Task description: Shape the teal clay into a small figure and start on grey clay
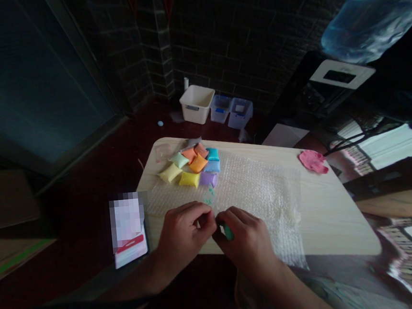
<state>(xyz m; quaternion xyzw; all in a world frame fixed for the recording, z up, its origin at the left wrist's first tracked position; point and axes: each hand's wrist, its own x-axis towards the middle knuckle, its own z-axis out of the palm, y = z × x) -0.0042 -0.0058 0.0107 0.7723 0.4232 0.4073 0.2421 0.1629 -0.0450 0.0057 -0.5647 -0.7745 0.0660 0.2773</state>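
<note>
Near the table's front edge my two hands meet, fingertips almost touching. My left hand point(188, 227) is closed in a pinch on a clear plastic wrapper point(210, 195) with green smears, which sticks up behind the fingers. Curled fingers of my right hand point(247, 232) are wrapped round a green soft lump point(228, 232), mostly hidden by them. Just beyond lie several small pillow-shaped packets in different colours, among them a yellow packet point(189, 179), a purple packet point(208, 179) and an orange packet point(197, 163).
Bubble wrap point(259, 188) covers much of the pale wooden table point(326, 211). A pink flattened piece point(313, 161) lies at the right. A phone or tablet point(131, 255) is at the left. On the floor behind stand a white basket point(197, 112) and two clear bins point(240, 115).
</note>
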